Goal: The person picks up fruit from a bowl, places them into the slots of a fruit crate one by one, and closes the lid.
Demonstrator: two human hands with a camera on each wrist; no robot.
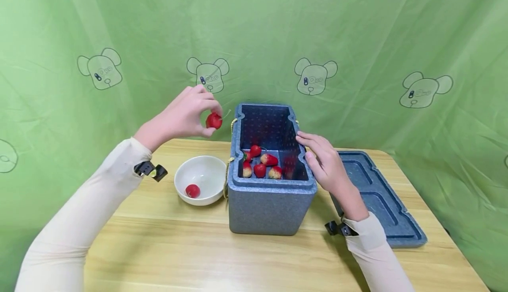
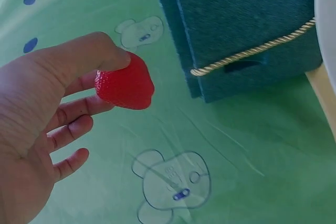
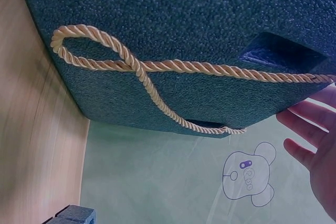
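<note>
Between its thumb and fingers, my left hand [image 1: 193,112] pinches a red cherry-like fruit [image 1: 213,121] with a thin green stem. In the left wrist view this fruit [image 2: 126,83] has a pimpled skin and a lobed end. It is held up beside the far left edge of a blue-grey foam box [image 1: 270,208]. My right hand [image 1: 323,162] rests with extended fingers on the box's right rim. Inside the box lie several strawberries [image 1: 269,159] and red round fruits [image 1: 259,170]. A white bowl [image 1: 206,173] left of the box holds one red fruit [image 1: 192,191].
A blue-grey lid [image 1: 393,215] with recessed panels lies on the wooden table [image 1: 178,252] right of the box. Twisted gold rope [image 3: 178,66] runs along the box's sides. A green curtain [image 1: 254,31] with bear-head prints hangs behind the table.
</note>
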